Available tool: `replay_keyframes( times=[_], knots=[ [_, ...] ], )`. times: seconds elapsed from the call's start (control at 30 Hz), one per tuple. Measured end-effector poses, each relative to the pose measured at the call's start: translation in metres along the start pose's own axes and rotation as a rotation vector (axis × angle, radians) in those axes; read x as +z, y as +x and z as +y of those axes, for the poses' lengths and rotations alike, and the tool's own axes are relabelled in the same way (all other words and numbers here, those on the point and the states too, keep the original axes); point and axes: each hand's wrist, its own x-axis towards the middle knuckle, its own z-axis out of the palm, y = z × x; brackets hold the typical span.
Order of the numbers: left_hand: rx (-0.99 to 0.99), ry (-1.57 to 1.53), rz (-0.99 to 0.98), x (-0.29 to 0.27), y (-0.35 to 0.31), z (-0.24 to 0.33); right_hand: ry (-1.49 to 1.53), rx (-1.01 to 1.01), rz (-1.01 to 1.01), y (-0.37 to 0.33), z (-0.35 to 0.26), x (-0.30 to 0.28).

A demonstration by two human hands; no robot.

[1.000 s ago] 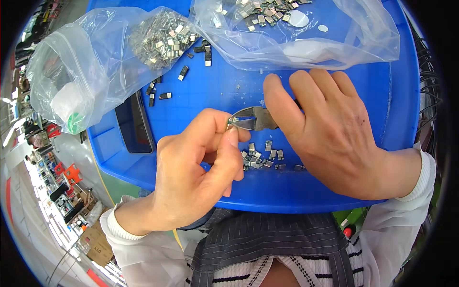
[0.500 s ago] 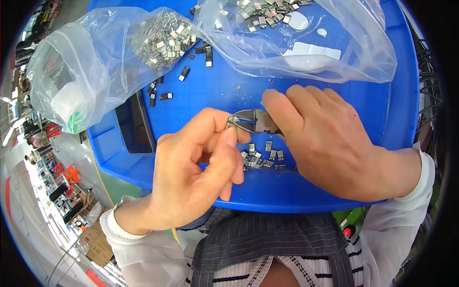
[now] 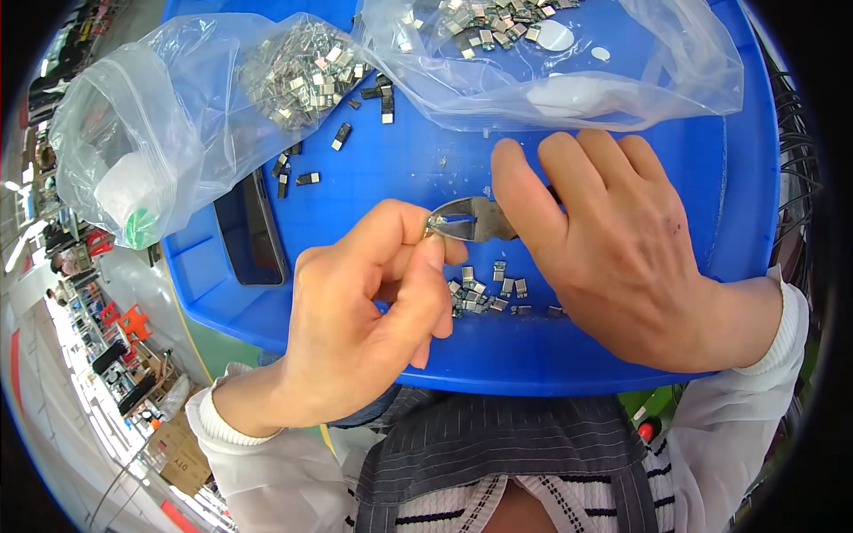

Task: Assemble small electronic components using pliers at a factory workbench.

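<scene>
My left hand [image 3: 360, 315] pinches a small metal connector [image 3: 430, 227] between thumb and forefinger; the fingertips cover most of it. Wrapped around the handles of metal pliers [image 3: 489, 220] is my right hand [image 3: 613, 253], which hides those handles from above. The jaw tips reach the connector at my left fingertips, and a narrow gap shows between the jaws farther back. Just below the pliers, a loose group of small silver connectors [image 3: 471, 293] lies on the blue tray [image 3: 400, 182].
A clear bag [image 3: 191, 89] of connectors lies at the far left, and another clear bag [image 3: 498, 107] holds more at the back. Several black-bodied connectors [image 3: 342, 136] are scattered between the left bag and my hands. A phone [image 3: 251, 233] rests at the tray's left side.
My right hand has shifted slightly away from me, its fingers reaching farther out, and the pliers have turned a little. The back bag's near edge has moved away. My left hand barely moves.
</scene>
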Motion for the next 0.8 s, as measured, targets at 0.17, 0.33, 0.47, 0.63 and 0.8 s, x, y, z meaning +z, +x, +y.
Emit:
replay_keyframes(
  times=[0.17,0.33,0.47,0.63,0.8],
  knots=[
    [0.079,0.115,0.037,0.0019,0.0000,-0.0028,-0.028,-0.014,-0.025,0.0006,0.0001,0.0001],
    [0.086,0.133,0.041,0.0017,0.0009,-0.0034,-0.053,-0.035,0.031,0.0017,0.0009,0.0040],
    [0.088,0.136,0.050,0.0023,0.0004,-0.0035,-0.060,-0.034,0.031,0.0013,0.0004,0.0041],
    [0.062,0.084,0.033,0.0011,0.0008,-0.0012,-0.038,-0.012,-0.009,0.0002,-0.0025,0.0030],
    [0.027,-0.003,0.027,0.0003,-0.0004,0.0006,0.239,-0.012,-0.120,-0.0019,0.0004,-0.0009]
  ],
)
